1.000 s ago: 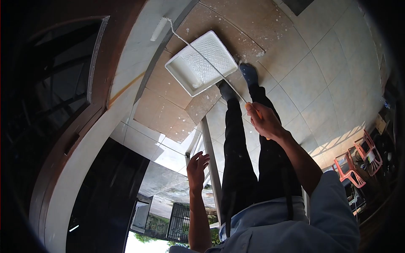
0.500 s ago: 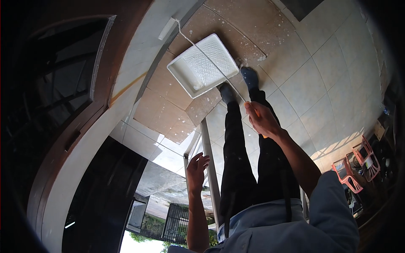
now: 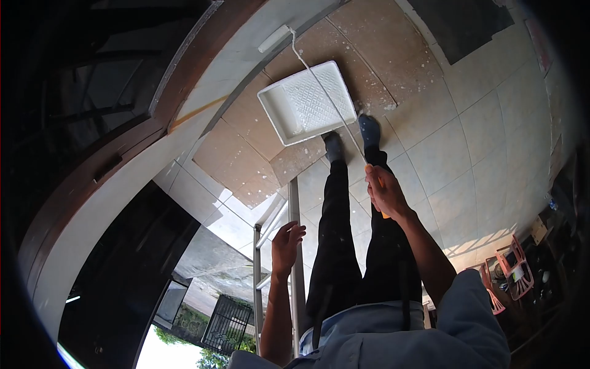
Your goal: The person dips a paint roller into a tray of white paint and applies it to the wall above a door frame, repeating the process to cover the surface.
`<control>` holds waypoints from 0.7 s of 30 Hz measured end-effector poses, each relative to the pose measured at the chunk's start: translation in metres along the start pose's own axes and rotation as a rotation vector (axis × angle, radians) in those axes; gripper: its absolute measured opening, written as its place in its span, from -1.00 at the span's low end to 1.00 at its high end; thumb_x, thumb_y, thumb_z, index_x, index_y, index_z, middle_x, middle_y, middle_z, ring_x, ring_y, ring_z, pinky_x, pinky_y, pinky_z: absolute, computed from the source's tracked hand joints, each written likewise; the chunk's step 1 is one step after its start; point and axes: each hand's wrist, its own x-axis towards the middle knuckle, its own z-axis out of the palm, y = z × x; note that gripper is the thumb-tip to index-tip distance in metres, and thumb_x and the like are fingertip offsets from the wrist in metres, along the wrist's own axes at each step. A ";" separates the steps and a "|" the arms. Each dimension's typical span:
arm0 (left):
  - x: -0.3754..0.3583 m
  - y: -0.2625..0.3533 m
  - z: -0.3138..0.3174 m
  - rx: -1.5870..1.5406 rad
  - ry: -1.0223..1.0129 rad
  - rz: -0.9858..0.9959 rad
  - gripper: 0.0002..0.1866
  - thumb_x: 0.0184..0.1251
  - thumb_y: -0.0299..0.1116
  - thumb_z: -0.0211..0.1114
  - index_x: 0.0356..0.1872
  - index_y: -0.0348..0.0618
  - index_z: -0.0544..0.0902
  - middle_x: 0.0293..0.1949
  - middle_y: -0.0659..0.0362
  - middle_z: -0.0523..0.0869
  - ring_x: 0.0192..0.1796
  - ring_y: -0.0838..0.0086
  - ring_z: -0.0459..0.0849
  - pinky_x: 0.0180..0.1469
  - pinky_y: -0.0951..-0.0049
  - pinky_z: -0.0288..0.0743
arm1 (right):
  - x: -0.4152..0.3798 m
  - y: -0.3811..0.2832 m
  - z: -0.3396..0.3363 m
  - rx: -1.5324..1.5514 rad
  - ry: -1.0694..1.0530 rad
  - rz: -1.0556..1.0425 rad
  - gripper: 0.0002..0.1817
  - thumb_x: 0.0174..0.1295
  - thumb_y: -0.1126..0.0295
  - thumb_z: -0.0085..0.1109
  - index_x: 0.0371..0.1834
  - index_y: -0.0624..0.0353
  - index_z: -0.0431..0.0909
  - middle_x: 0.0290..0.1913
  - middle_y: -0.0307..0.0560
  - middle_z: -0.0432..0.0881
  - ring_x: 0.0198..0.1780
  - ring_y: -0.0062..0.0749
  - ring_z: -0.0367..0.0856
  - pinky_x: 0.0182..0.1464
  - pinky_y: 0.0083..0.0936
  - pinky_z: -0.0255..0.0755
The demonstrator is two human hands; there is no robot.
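Gripping the paint roller [image 3: 274, 38] by its orange handle, the right hand [image 3: 386, 194] points it toward eleven o'clock, at the wall [image 3: 228, 69]. The left hand [image 3: 285, 251] hangs loosely open; the paint tray [image 3: 279, 111] lies at its twelve o'clock.

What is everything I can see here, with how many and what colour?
Paint roller: one, white head, orange handle, head by wall
Tray: one, white, on brown sheets
Brown sheets: several, paint-spotted, over tiles
Tiles: many, pale, floor
Dark sheet: one, upper right
Wall: pale, upper left
Door frame: one, brown, left
Ladder: one, grey, beside legs
Grille: one, black, lower left
Chairs: at least two, pink, right
Left hand: one, empty
Right hand: one, gripping roller handle
Legs: two, black trousers
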 end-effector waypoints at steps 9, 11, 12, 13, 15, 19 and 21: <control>-0.002 -0.007 0.002 -0.095 -0.006 0.037 -0.55 0.51 -0.17 0.17 0.17 -0.38 0.52 -0.09 -0.02 0.77 -0.02 0.37 0.74 0.01 0.42 0.59 | -0.065 0.013 0.039 -0.067 -0.097 0.121 -0.46 0.50 -0.07 -0.10 -0.27 0.27 0.50 -0.60 -0.27 0.39 -0.60 -0.66 0.41 -0.54 -0.60 0.30; -0.001 -0.011 0.000 -0.111 0.003 0.027 -0.55 0.51 -0.17 0.17 0.17 -0.39 0.52 -0.09 -0.02 0.77 -0.02 0.36 0.74 0.01 0.42 0.59 | -0.063 0.006 0.045 -0.102 -0.129 0.162 -0.45 0.51 -0.07 -0.11 -0.25 0.29 0.51 -0.58 -0.25 0.41 -0.57 -0.64 0.43 -0.51 -0.58 0.34; -0.001 -0.014 -0.001 -0.118 0.004 0.023 -0.54 0.51 -0.17 0.17 0.17 -0.39 0.52 -0.09 -0.02 0.77 -0.02 0.36 0.74 0.01 0.42 0.59 | -0.057 0.009 0.051 -0.138 -0.120 0.094 -0.44 0.51 -0.09 -0.13 -0.23 0.29 0.51 -0.58 -0.23 0.42 -0.57 -0.61 0.44 -0.48 -0.56 0.36; 0.000 -0.017 -0.003 -0.122 0.006 0.022 -0.55 0.51 -0.17 0.16 0.17 -0.39 0.53 -0.09 -0.02 0.77 -0.02 0.36 0.74 0.01 0.42 0.59 | -0.053 0.010 0.057 -0.127 -0.126 0.088 -0.44 0.50 -0.09 -0.13 -0.23 0.28 0.51 -0.59 -0.23 0.41 -0.57 -0.60 0.44 -0.48 -0.55 0.37; -0.001 -0.025 -0.006 -0.130 0.010 0.019 -0.55 0.51 -0.17 0.16 0.17 -0.38 0.53 -0.08 -0.02 0.77 -0.02 0.36 0.74 0.02 0.42 0.59 | -0.047 0.009 0.069 -0.104 -0.135 0.078 -0.43 0.50 -0.11 -0.14 -0.24 0.27 0.50 -0.60 -0.23 0.40 -0.57 -0.59 0.44 -0.47 -0.53 0.38; -0.003 -0.030 -0.011 -0.149 0.015 0.007 -0.55 0.51 -0.17 0.15 0.17 -0.38 0.53 -0.08 -0.02 0.77 -0.02 0.36 0.74 0.02 0.41 0.59 | -0.051 -0.003 0.076 -0.046 -0.188 0.162 -0.44 0.49 -0.13 -0.14 -0.25 0.24 0.48 -0.58 -0.27 0.39 -0.60 -0.68 0.39 -0.57 -0.65 0.31; -0.004 -0.032 -0.013 -0.162 0.020 0.003 -0.55 0.51 -0.17 0.15 0.17 -0.38 0.53 -0.08 -0.03 0.77 -0.01 0.35 0.74 0.02 0.41 0.59 | -0.072 -0.002 0.081 0.022 -0.158 0.124 -0.51 0.51 -0.08 -0.14 -0.29 0.17 0.42 -0.67 -0.33 0.30 -0.72 -0.73 0.25 -0.69 -0.69 0.18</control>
